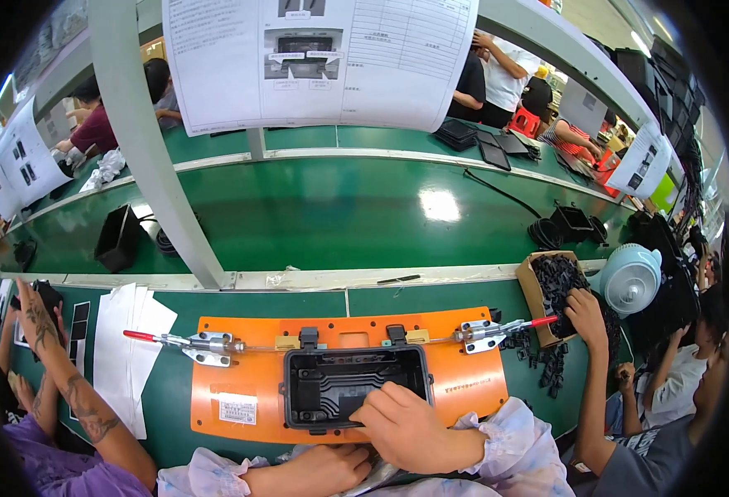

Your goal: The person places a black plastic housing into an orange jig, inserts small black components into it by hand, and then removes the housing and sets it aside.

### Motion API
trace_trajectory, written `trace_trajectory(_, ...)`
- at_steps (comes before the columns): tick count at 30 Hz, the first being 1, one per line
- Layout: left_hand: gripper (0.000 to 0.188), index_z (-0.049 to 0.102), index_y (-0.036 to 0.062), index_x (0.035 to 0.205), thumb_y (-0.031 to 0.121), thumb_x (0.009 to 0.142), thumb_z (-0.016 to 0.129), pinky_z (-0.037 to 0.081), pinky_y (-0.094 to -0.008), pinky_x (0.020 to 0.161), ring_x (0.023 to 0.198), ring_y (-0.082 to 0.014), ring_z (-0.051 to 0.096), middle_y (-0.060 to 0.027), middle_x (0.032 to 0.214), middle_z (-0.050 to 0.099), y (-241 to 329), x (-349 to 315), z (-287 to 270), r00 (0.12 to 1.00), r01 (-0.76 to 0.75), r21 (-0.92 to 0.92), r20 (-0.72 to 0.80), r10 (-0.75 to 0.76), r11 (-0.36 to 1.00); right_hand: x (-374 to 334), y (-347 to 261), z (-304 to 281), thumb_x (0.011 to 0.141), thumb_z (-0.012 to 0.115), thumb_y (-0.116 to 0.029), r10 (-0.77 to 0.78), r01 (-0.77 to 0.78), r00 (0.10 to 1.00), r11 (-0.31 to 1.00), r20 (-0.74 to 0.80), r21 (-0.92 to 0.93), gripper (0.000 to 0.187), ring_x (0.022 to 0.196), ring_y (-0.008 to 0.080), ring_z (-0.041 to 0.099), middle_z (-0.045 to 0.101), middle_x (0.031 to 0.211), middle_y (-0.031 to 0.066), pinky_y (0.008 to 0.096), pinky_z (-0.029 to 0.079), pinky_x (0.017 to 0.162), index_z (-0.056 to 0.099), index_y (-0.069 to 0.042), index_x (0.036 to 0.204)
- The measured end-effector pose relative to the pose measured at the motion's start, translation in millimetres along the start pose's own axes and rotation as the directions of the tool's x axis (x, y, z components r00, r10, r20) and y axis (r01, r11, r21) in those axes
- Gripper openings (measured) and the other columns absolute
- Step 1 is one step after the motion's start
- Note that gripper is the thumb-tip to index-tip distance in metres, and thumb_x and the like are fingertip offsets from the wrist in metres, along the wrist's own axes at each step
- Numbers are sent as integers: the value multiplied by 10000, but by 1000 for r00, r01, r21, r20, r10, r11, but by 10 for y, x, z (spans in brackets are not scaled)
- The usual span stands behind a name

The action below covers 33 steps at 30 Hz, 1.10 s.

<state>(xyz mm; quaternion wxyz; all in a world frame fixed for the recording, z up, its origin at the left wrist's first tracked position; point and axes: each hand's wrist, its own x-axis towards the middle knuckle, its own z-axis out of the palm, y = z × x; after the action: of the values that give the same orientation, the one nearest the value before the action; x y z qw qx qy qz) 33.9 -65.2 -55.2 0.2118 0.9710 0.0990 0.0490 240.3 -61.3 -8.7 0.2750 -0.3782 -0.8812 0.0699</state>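
Head view showed the fingers (377, 404) of the person's right hand (418, 432) bent down over the near side of a black box (316, 383), their tips at its near rim; whether they pinched anything could not be told, since the hand hid what lay beneath. Lower down, the left hand (319, 469) lay just in front of an orange plate (464, 381), its fingers partly hidden and close to a pale, shiny item (374, 479); its grip could not be made out either.

The black box sat open side up in the middle of the orange plate, curved ridges visible inside. On the plate, a left clamp (213, 348) and a right clamp (482, 335), both metal with red handles, flanked the box, and a white label (238, 409) lay near the lower left.

Beneath the plate ran a green counter (290, 303). To the left, white sheets (124, 348) overlapped on it. To the right, a co-worker's hand (585, 315) reached to a cardboard box (528, 286) of small black parts (557, 280), with a light-blue fan (631, 282) just beyond. Above hung a printed sheet (215, 74).
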Motion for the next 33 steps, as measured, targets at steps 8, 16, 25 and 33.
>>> trace_trajectory(8, 265, 686, -9, 1067, 111, 842, 611, 560, -415, 691, 890, -309, 689, -173, 1014, 673, -40, -7, 44, 999, -33, -12, -40, 32, 999, -3, -154, -33, 748, 644, -129, 20, -16, 999, 996, 45, -88, 341, 806, 241, 588, 600, 922, 89, 333, 499, 693, 623, -4, 1064)
trace_trajectory(16, 253, 706, -15, 1030, 122, 845, 602, 542, -446, 774, 885, -347, 680, -211, 947, 682, -67, -38, 59, 995, 43, -64, 91, -37, 997, -36, -211, 73, 766, 648, -141, 31, -23, 998, 989, 54, -147, 412, 855, 226, 695, 696, 1077, 147, 309, 549, 709, 619, 31, 1139)
trace_trajectory(25, 250, 687, -10, 1042, 119, 850, 594, 528, -422, 821, 961, -353, 662, -197, 1044, 666, -30, -4, 6, 999, 10, -34, 38, -9, 999, 96, -160, -331, 773, 642, -127, -18, 20, 997, 999, 73, -32, 415, 825, 218, 692, 699, 1036, 130, 298, 548, 699, 633, 34, 1156)
trace_trajectory(33, 241, 684, -3, 1040, 113, 850, 590, 531, -391, 827, 977, -322, 663, -168, 1040, 659, -3, 36, -38, 1000, -9, 90, 18, 7, 996, 22, -307, -569, 807, 645, -118, -227, 209, 951, 972, -209, -103, 320, 951, 280, 713, 705, 1056, 201, 341, 587, 824, 679, 59, 1071)
